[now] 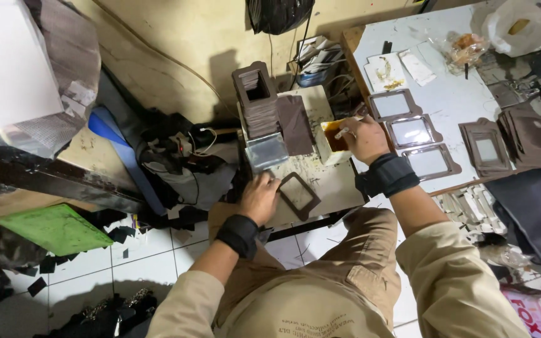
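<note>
— What's under the left hand?

— A thin brown leatherette frame with a cut-out window, lying flat on the small stained table. The fingers are pressed down on its edge. It looks light and floppy; I'd hold it by the border.

— And the right hand?

— It pinches a small brush over a white tub of amber glue. Behind stands a tall stack of brown frames.

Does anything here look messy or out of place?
Yes. Dark offcuts lie scattered over the white floor tiles, and the small work board by the left hand is smeared with pale stains, likely dried glue.
</note>
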